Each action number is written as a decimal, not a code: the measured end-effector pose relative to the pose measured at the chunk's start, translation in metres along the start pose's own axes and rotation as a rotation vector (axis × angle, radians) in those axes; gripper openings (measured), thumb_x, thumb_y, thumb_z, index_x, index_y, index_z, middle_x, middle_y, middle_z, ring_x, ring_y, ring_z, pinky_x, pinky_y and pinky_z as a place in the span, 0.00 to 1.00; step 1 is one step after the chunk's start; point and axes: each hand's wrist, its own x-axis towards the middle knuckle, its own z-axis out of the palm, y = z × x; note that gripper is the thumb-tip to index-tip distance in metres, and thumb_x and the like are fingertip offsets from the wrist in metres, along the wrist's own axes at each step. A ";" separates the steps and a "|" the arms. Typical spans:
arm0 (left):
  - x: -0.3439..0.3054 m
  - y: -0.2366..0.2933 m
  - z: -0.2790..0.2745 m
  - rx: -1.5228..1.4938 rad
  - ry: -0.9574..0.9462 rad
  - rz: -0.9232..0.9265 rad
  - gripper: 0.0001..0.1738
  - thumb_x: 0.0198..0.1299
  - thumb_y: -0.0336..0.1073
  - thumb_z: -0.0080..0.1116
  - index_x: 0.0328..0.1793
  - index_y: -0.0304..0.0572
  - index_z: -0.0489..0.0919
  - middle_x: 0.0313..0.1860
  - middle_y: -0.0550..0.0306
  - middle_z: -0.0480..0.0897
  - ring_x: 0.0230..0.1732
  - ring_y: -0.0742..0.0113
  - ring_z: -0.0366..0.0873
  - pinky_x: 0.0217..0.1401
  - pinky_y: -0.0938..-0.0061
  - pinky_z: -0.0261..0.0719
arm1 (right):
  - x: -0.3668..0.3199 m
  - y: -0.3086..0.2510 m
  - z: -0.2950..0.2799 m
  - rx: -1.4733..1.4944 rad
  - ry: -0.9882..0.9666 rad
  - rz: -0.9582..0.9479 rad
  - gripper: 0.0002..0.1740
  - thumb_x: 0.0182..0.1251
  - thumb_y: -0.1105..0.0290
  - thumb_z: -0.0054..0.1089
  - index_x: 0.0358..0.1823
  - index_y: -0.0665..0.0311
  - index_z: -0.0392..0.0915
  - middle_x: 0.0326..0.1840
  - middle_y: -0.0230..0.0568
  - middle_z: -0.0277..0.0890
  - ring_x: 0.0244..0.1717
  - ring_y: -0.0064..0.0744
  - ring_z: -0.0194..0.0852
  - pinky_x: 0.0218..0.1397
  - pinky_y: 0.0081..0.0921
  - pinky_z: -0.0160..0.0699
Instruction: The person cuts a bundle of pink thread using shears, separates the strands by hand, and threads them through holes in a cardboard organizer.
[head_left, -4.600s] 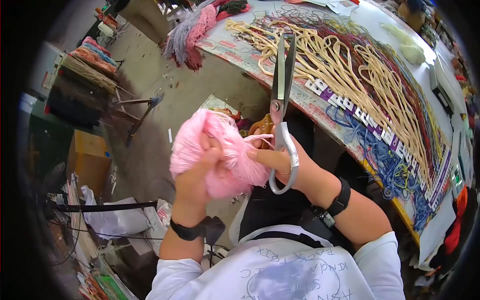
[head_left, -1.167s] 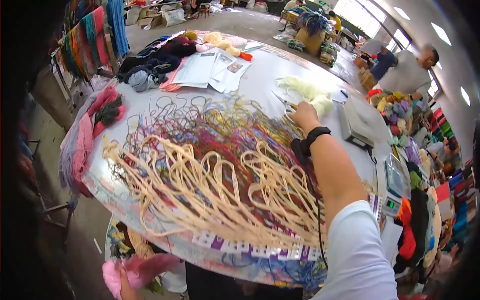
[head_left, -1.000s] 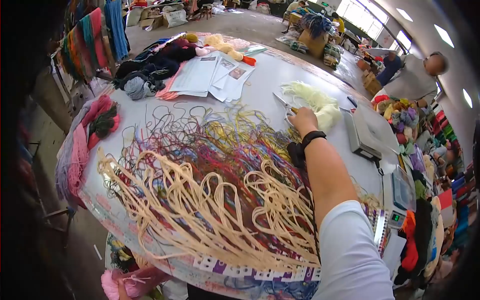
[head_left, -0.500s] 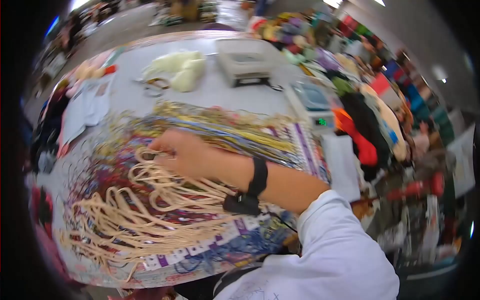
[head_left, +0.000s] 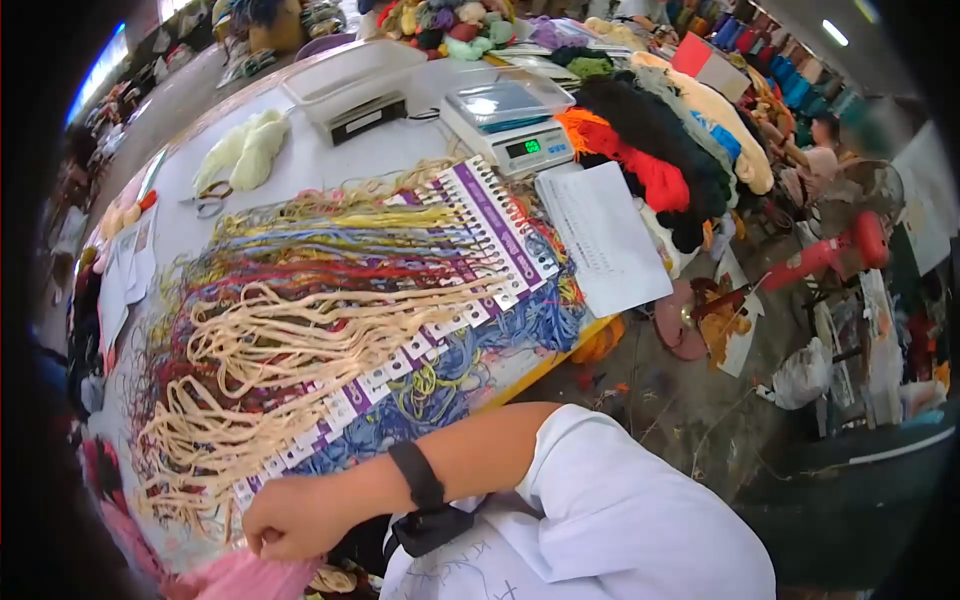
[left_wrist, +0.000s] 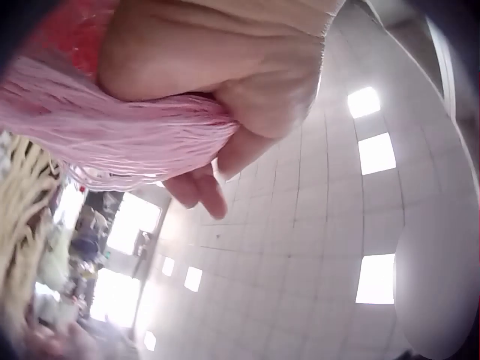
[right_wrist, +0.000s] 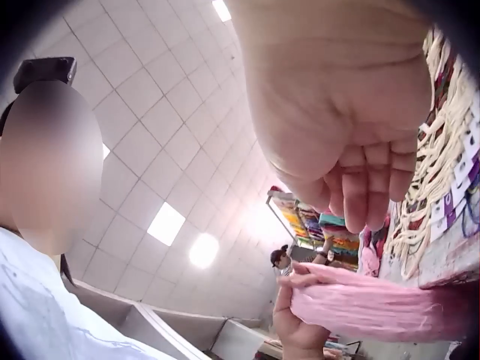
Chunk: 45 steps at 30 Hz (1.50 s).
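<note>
Pink yarn [head_left: 245, 580] is in my left hand [left_wrist: 225, 67], down at the near edge of the table [head_left: 350, 165]. My fingers and thumb are closed round the bunched strands, which spread out in a loose fan past my grip. My right hand [head_left: 300, 515] is near the yarn, at the table's near edge, palm facing the wrist camera, with its fingers loosely bent and nothing held in them. From overhead it overlaps the table's edge; I can't tell whether it touches anything.

On the table just beyond my right hand, cream cords [head_left: 290, 340] lie in long loops over many coloured threads [head_left: 330, 230]. Their ends run to a slanting row of purple-and-white punched cards [head_left: 500, 230], and blue threads [head_left: 420, 400] bunch along the near side of that row. Farther off, the scissors [head_left: 212, 198] lie just beside a pale yellow hank [head_left: 245, 150]. A clear plastic bin [head_left: 355, 75] stands near a scale [head_left: 525, 148] with green lit digits. A sheet of paper [head_left: 605, 240] lies to the right of the cards, with red yarn [head_left: 655, 180] near its far end.
</note>
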 end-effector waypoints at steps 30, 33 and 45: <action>-0.034 0.116 0.100 -0.669 -0.534 -0.737 0.35 0.54 0.35 0.58 0.67 0.30 0.61 0.54 0.50 0.70 0.57 0.62 0.68 0.65 0.66 0.62 | -0.038 0.007 0.011 0.198 0.094 0.244 0.12 0.53 0.62 0.63 0.28 0.66 0.80 0.19 0.41 0.75 0.22 0.32 0.73 0.26 0.30 0.69; -0.018 0.112 0.086 -0.602 -0.625 -0.575 0.37 0.53 0.37 0.57 0.68 0.29 0.60 0.53 0.50 0.70 0.57 0.61 0.67 0.65 0.66 0.62 | -0.037 -0.006 0.010 0.113 0.099 0.186 0.12 0.52 0.62 0.64 0.28 0.65 0.81 0.21 0.40 0.77 0.24 0.32 0.75 0.28 0.29 0.71; -0.020 0.127 0.111 -0.668 -0.689 -0.577 0.37 0.53 0.31 0.54 0.70 0.30 0.59 0.53 0.54 0.67 0.58 0.65 0.65 0.65 0.69 0.61 | -0.047 -0.015 -0.001 0.155 0.198 0.173 0.09 0.49 0.68 0.63 0.26 0.65 0.74 0.22 0.35 0.74 0.26 0.24 0.71 0.30 0.23 0.69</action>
